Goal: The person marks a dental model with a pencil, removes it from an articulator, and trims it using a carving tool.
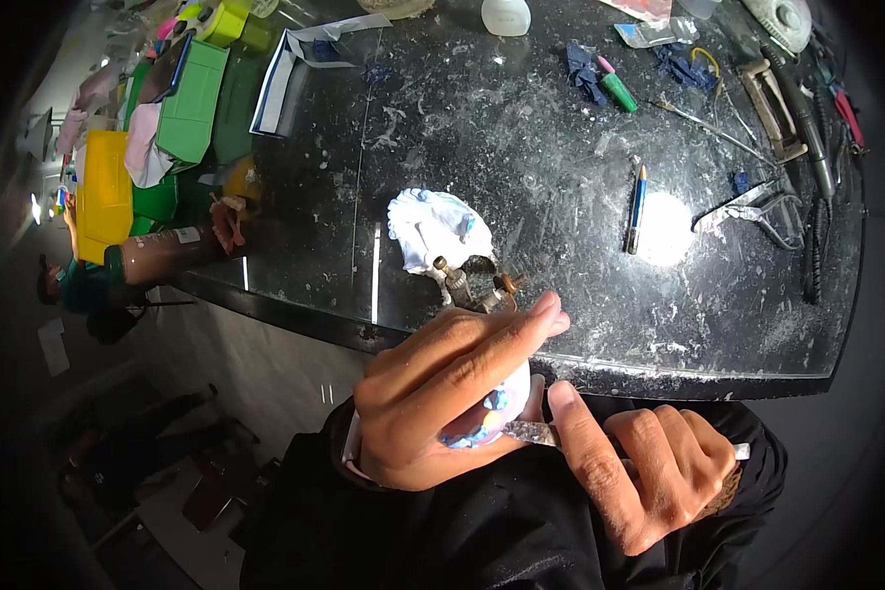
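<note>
The left hand [433,398] cups a pale piece [514,388]; the right hand [647,477] clasps a knife [533,434], tip by blue material [470,438] inside the left grip; short, light strokes suit best.

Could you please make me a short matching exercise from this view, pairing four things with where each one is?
Things:
1. metal-bladed tool
2. blue pencil
3. yellow bin
4. white piece with blue patches

Places:
A. on the black tabletop, beside a bright patch of light
B. in the left hand
C. in the right hand
D. at the left of the view, near a green bin

Pairs: 1-C; 2-A; 3-D; 4-B
</note>
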### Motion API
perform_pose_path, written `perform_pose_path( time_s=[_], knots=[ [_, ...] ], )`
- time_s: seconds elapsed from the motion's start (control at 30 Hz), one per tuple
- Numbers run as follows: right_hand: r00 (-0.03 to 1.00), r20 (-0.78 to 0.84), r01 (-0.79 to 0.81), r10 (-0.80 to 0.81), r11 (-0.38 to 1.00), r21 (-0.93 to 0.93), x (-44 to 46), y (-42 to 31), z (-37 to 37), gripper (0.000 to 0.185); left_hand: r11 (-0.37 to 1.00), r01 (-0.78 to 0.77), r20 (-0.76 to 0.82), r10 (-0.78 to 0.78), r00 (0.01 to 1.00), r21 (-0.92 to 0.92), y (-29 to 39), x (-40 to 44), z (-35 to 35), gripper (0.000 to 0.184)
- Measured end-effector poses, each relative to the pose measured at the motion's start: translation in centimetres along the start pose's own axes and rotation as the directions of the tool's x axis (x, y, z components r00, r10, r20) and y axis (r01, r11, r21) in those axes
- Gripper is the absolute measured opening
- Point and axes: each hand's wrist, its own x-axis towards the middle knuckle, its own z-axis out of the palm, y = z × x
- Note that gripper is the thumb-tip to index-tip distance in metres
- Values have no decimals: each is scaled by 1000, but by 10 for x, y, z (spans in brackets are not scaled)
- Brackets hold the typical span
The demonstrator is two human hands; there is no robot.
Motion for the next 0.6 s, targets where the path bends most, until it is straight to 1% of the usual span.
perform_pose_path(
  time_s=[0.03,0.1,0.13,0.2,0.27,0.3,0.33,0.37,0.4,0.43,0.5,0.57,0.6],
  knots=[
    [1000,-1,-12,12,999,34,0,0,1,33,1000,-5,-15,5,1000,3,0,0,1,59],
    [999,0,-35,35,994,101,-1,0,2,32,1000,-3,18,3,1000,-20,0,0,-2,63],
    [997,48,-65,59,987,145,0,1,0,32,999,-2,34,3,999,-33,-1,0,-4,65],
    [985,144,-127,96,966,227,3,4,-7,30,996,22,105,-13,994,-83,-1,-1,-6,81],
    [988,142,-101,63,953,287,-1,17,-7,29,996,24,195,-7,981,-81,-1,1,-13,101],
    [989,142,-88,45,945,316,-4,24,-6,28,996,4,160,11,987,-94,-4,-2,-12,98],
    [992,99,-110,77,914,390,-5,28,-1,26,994,-17,125,30,992,-105,-6,-5,-10,94],
    [991,94,-128,96,892,434,-5,32,0,27,993,-38,89,48,995,-114,-8,-8,-9,90],
    [992,56,-127,114,855,503,-7,33,8,27,985,-124,2,125,992,-118,-16,-13,1,87],
    [991,22,-123,134,812,570,-9,33,15,27,990,-101,135,113,984,-94,-14,-13,-6,84],
    [995,-52,-34,80,808,588,-6,35,23,27,997,-77,394,83,915,-32,-11,-13,-22,76],
    [994,-107,46,24,794,606,-4,35,31,27,995,-75,538,97,837,-64,-14,-5,-28,72],
    [991,-132,78,3,791,606,-3,33,34,27,989,-57,398,109,911,-139,-19,-16,-16,62]
  ],
)
